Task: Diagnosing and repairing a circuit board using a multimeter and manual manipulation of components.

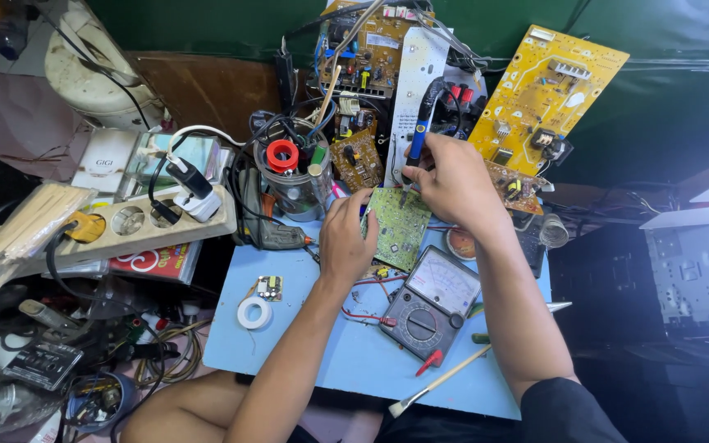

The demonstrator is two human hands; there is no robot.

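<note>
The right hand (453,182) pinches a blue-handled soldering iron (422,131), near upright, tip seemingly down onto the green circuit board (400,226) that the left hand (346,238) grips above the tabletop (354,353).

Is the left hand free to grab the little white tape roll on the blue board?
Probably not right away. The left hand is holding the green circuit board steady. The white tape roll lies uncovered beside the left forearm, so letting go of the board would leave an open path.

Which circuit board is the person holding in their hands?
The small green circuit board, held by the left hand. The big yellow board leans against the wall, untouched.
</note>
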